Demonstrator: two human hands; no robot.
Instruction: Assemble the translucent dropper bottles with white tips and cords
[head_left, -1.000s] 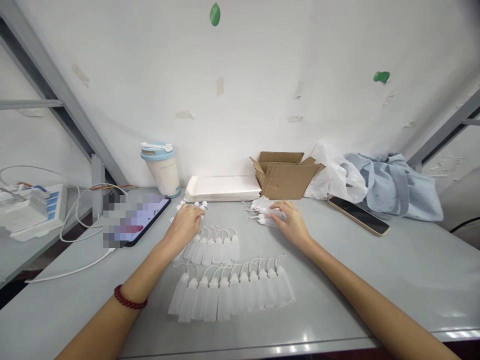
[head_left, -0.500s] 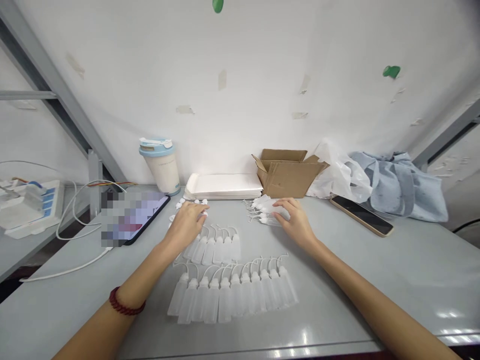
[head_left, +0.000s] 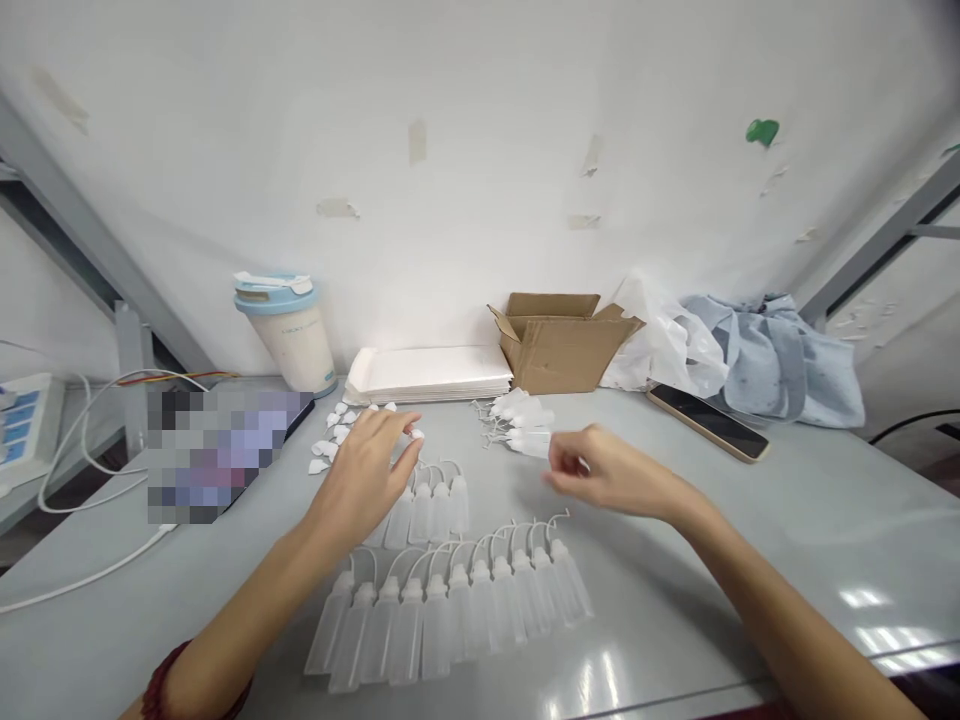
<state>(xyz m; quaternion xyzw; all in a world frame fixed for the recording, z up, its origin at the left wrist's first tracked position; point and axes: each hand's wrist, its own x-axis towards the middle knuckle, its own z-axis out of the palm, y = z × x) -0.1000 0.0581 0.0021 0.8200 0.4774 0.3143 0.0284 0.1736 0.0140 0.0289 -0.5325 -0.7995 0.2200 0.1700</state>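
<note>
My left hand (head_left: 373, 470) is closed in a pinch on a small white cap (head_left: 418, 436), which shows at its fingertips. Several more white caps (head_left: 328, 449) lie loose to its left. My right hand (head_left: 611, 468), fingers curled together, grips the base end of a translucent plastic squeeze bottle (head_left: 531, 443) lying in a small pile. Behind that one lie other bottles (head_left: 525, 408) with thin tubes pointing left. A short row of bottles with bent tubes (head_left: 440, 510) is partly hidden by my left hand. Nearer me lies a longer row of bottles (head_left: 435, 625), side by side.
At the back stand a lidded cup (head_left: 289, 335), a stack of white envelopes (head_left: 431, 372), an open cardboard box (head_left: 574, 352), a plastic bag (head_left: 667, 340) and a blue cloth bag (head_left: 799, 365). One phone (head_left: 709, 422) lies right; a blurred-out phone (head_left: 232, 450) with a cable lies left.
My right hand has turned and curled its fingers, moving slightly nearer me at the bottle pile. My left hand keeps its pinch near the caps. The view has shifted a little to the right.
</note>
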